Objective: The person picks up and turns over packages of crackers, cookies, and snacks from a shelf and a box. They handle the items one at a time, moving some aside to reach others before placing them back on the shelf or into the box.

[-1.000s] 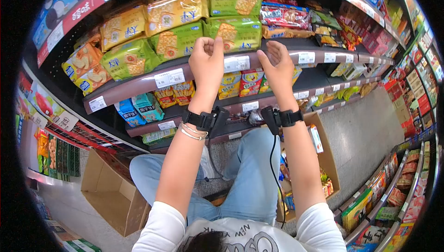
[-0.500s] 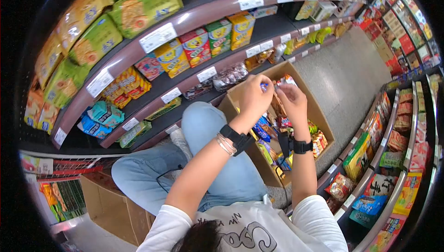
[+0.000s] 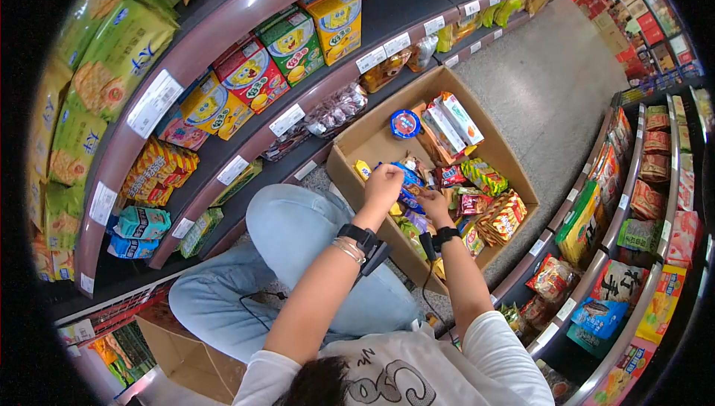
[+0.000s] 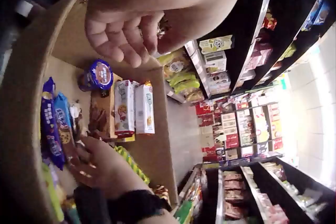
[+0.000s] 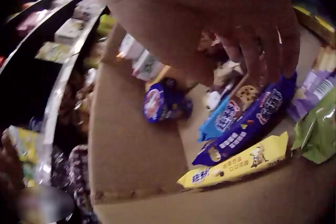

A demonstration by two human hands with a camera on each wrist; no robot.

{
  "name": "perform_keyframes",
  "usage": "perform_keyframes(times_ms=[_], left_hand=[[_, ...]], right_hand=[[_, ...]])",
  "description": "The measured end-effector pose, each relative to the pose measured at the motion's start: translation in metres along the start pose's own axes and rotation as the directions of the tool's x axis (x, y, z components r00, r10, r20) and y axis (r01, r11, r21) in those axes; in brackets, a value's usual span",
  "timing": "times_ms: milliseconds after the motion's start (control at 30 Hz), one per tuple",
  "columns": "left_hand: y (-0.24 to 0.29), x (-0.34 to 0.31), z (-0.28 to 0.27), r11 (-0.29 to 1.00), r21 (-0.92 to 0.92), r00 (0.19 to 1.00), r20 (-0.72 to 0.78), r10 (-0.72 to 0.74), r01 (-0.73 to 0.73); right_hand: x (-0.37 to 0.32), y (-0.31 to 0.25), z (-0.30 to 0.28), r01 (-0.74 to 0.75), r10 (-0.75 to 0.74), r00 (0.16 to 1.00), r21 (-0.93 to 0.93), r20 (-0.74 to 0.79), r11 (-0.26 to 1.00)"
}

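My left hand (image 3: 383,186) hovers over the near side of a cardboard box (image 3: 344,164) of snacks. In the left wrist view its fingers (image 4: 123,37) curl loosely with nothing between them. My right hand (image 3: 434,205) reaches down into the box, beside the left. In the right wrist view its fingers (image 5: 270,50) spread over the packs, fingertips right at a dark blue cookie pack (image 5: 247,127). A light blue cookie pack (image 5: 226,119) and a yellow pack (image 5: 236,162) lie alongside. A round blue tub (image 3: 405,124) stands in the box's far corner.
White snack boxes (image 3: 452,123) and striped noodle packs (image 3: 503,216) fill other parts of the box. Shelves with cartoon snack boxes (image 3: 246,74) run along the left, more shelves (image 3: 596,257) along the right. A second cardboard box (image 3: 190,357) sits at lower left.
Both hands have moved from the green cracker packs on the shelf over to the box, then lower into it. The head view has turned rightward toward the box.
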State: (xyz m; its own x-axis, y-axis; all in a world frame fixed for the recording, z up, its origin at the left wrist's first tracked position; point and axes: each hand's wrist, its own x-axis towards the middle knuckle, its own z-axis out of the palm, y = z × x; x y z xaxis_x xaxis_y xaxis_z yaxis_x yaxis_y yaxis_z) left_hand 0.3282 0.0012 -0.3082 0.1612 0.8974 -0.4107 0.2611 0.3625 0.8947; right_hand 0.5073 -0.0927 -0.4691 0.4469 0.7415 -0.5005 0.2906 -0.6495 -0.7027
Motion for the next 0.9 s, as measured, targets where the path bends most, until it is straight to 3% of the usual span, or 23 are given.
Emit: perform_keyframes(times_ms=[67, 133, 233, 300, 333, 400, 500, 600, 667, 767, 800, 900], left_hand=[[0.016, -0.005, -0.004, 0.993, 0.106, 0.999, 0.009, 0.042, -0.043], [0.011, 0.0, -0.003, 0.986, 0.145, 0.996, -0.022, 0.082, -0.078], [0.005, 0.008, -0.001, 0.981, 0.176, 0.995, -0.035, 0.091, -0.083], [0.017, 0.003, 0.001, 0.98, 0.192, 0.997, -0.048, 0.063, -0.053], [0.021, 0.003, 0.003, 0.981, 0.19, 0.999, 0.003, -0.039, 0.038], [0.025, 0.001, 0.007, 0.97, 0.242, 1.0, 0.022, -0.02, 0.014], [0.029, 0.001, 0.015, 0.95, 0.308, 0.997, 0.038, -0.061, 0.046], [0.035, 0.004, 0.02, 0.946, 0.318, 0.996, 0.043, -0.08, 0.062], [0.03, 0.005, 0.024, 0.944, 0.323, 0.996, 0.051, -0.08, 0.06], [0.026, 0.007, 0.028, 0.941, 0.332, 0.995, 0.051, -0.086, 0.064], [0.032, 0.006, 0.028, 0.94, 0.335, 0.995, 0.051, -0.091, 0.068], [0.039, 0.003, 0.03, 0.95, 0.306, 0.996, 0.048, -0.074, 0.056]], right_hand=[[0.01, 0.005, 0.007, -0.336, 0.338, 0.941, 0.207, 0.023, 0.919], [0.021, 0.014, 0.013, -0.57, 0.588, 0.807, 0.33, 0.054, 0.753], [0.076, 0.126, 0.042, -0.517, 0.573, 0.819, 0.394, -0.033, 0.76], [0.065, 0.099, 0.032, -0.572, 0.652, 0.757, 0.52, 0.037, 0.635], [0.065, 0.094, 0.028, -0.582, 0.66, 0.748, 0.551, 0.073, 0.598], [0.071, 0.092, 0.027, -0.614, 0.701, 0.701, 0.613, 0.134, 0.497], [0.088, 0.128, 0.033, -0.63, 0.698, 0.681, 0.661, 0.22, 0.407], [0.093, 0.128, 0.038, -0.656, 0.718, 0.659, 0.638, 0.224, 0.403], [0.094, 0.129, 0.039, -0.654, 0.713, 0.661, 0.644, 0.232, 0.397], [0.126, 0.208, 0.055, -0.594, 0.54, 0.751, 0.745, 0.38, 0.302], [0.112, 0.173, 0.047, -0.566, 0.584, 0.738, 0.782, 0.339, 0.261], [0.095, 0.137, 0.032, -0.595, 0.522, 0.74, 0.775, 0.424, 0.213]])
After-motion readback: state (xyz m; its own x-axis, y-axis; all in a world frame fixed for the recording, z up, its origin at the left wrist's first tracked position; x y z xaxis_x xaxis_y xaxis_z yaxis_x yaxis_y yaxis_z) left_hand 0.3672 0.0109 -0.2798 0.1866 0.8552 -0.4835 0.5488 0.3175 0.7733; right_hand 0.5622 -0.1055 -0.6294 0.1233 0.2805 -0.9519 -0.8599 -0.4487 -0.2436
